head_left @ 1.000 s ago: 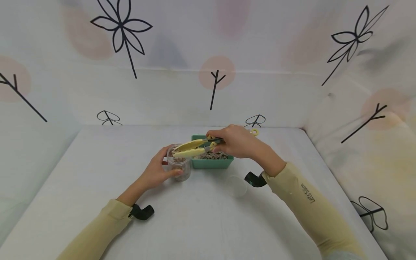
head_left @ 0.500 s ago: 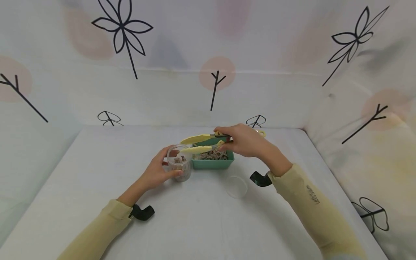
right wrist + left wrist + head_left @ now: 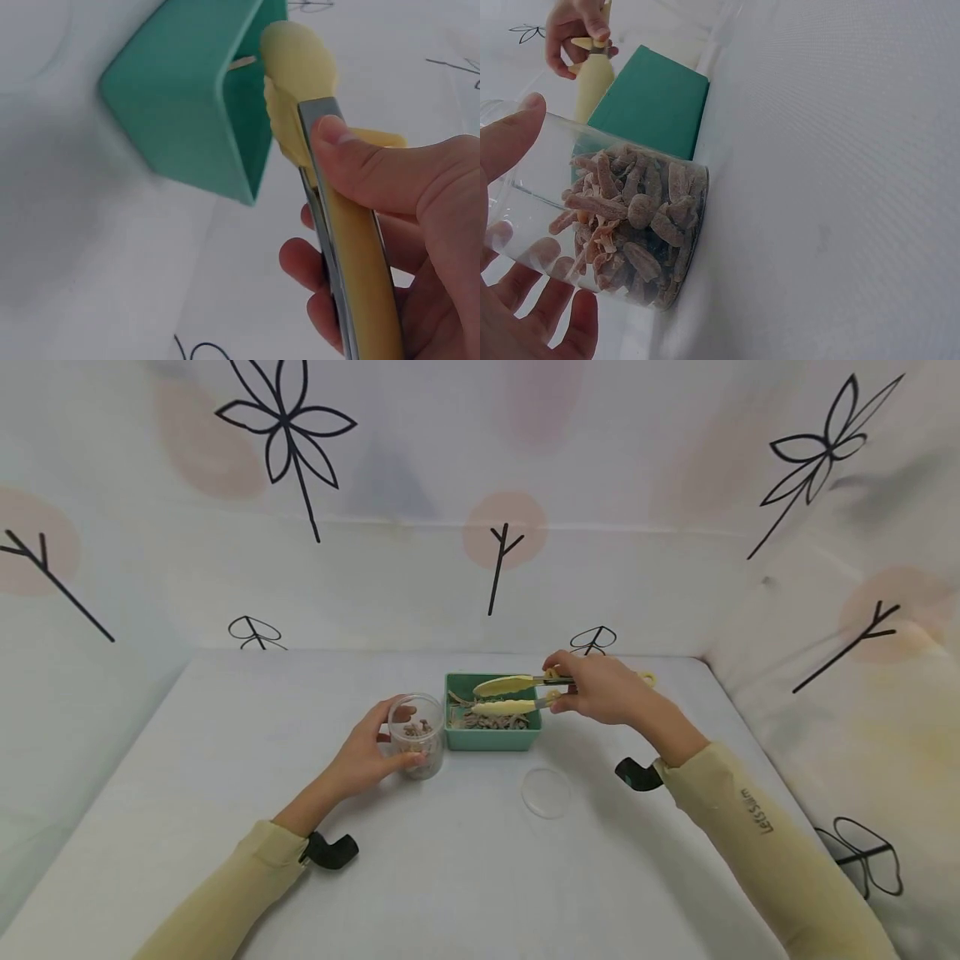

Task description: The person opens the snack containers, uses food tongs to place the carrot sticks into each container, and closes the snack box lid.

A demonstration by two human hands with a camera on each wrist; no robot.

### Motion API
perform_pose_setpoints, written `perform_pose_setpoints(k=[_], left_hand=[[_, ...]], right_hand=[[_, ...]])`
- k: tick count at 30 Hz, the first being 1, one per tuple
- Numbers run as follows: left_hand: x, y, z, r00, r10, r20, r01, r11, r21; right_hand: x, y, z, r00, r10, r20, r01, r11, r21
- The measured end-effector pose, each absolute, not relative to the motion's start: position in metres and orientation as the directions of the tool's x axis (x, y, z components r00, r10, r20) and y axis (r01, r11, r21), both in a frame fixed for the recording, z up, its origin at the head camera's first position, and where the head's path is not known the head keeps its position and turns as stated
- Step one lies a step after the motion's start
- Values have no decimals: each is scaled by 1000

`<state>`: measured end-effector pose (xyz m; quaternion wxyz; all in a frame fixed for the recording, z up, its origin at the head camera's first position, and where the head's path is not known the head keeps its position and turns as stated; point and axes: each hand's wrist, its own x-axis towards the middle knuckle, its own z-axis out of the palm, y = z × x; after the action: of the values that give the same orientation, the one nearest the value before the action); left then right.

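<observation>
My left hand [image 3: 367,752] grips a clear plastic jar [image 3: 417,760] that stands on the table, with thumb and fingers round its sides. Brown-grey dried sticks [image 3: 630,217], coated in pale powder, fill the lower part of the jar in the left wrist view. My right hand [image 3: 600,687] holds yellow-tipped tongs [image 3: 506,685] by their metal-edged arms. The tong tips are apart, over the green rectangular box [image 3: 491,741], with nothing visible between them. More of the dried pieces [image 3: 498,721] lie in that box, just right of the jar.
A clear round lid [image 3: 546,792] lies flat on the white table [image 3: 465,877] in front of the box. Printed fabric walls [image 3: 375,577] stand behind the table and at its sides. Black wrist cameras [image 3: 333,852] sit at both cuffs.
My right hand has moved right, carrying the tongs from the jar's mouth to above the green box. The left hand keeps holding the jar in place.
</observation>
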<state>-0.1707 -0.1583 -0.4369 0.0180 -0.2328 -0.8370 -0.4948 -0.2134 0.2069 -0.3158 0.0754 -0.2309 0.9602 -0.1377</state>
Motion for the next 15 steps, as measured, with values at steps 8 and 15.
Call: perform_pose_setpoints(k=[8,15], left_hand=[[-170,-159,-437,-892,371,257,405,406,819],[-170,-160,-437,-896,370,245,393,408,824]], right_hand=[[-219,208,-315,-869,-468,-160,-441,880,-177],[-225,194,-314,-844,-482,-237,-482,874,-60]])
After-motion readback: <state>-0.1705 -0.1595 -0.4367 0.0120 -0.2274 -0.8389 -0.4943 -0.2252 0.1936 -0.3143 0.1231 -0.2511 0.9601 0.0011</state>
